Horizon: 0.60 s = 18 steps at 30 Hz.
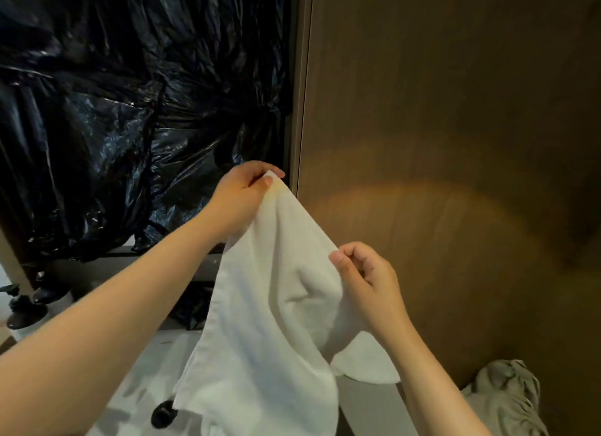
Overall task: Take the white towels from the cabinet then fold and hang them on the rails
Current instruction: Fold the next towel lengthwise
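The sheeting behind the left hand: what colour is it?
Glossy black, crinkled plastic sheeting, seen in the head view, the only one.

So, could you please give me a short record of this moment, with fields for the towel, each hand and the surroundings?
towel: white towel, unfolded, hanging from both hands
left: left hand pinches a top corner, held higher
right: right hand pinches the edge, lower down
behind, left side: black plastic sheeting
behind, right side: brown wall panel
lower left: dark-capped bottles
lower right: crumpled grey cloth
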Each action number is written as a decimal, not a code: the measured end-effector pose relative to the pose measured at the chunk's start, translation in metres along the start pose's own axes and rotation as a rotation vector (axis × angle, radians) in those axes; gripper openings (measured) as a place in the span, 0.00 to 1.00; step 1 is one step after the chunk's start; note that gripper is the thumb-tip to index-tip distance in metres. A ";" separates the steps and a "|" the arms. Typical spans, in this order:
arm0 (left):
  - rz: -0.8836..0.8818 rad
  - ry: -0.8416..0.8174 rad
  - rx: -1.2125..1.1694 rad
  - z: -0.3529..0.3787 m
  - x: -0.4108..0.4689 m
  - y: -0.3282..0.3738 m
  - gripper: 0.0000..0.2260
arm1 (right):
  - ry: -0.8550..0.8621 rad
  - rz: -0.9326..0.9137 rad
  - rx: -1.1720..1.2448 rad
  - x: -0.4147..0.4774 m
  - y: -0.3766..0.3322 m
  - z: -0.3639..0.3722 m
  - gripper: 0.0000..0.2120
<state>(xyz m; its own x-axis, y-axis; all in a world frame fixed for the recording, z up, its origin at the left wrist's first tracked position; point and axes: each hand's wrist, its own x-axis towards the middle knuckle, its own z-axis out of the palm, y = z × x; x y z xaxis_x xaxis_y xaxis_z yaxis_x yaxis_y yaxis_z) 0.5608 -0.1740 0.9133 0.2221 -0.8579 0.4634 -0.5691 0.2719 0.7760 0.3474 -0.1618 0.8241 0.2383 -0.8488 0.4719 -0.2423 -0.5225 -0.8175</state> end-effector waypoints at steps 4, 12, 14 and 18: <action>-0.035 0.040 0.029 -0.005 0.020 -0.008 0.11 | -0.053 -0.038 -0.021 0.003 0.012 -0.010 0.15; -0.037 0.104 0.145 -0.003 0.035 -0.030 0.12 | -0.174 0.086 -0.168 -0.016 0.060 -0.034 0.20; -0.045 0.106 0.163 0.000 0.035 -0.034 0.12 | -0.213 0.139 -0.222 -0.024 0.073 -0.044 0.22; -0.051 0.093 0.174 0.006 0.035 -0.036 0.12 | -0.267 0.206 -0.416 -0.031 0.088 -0.065 0.25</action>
<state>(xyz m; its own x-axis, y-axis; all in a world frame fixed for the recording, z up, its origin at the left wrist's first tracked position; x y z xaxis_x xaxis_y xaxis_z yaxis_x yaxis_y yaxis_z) 0.5843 -0.2161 0.8989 0.3218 -0.8223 0.4694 -0.6816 0.1428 0.7176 0.2575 -0.1865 0.7588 0.3646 -0.9154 0.1708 -0.6485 -0.3812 -0.6589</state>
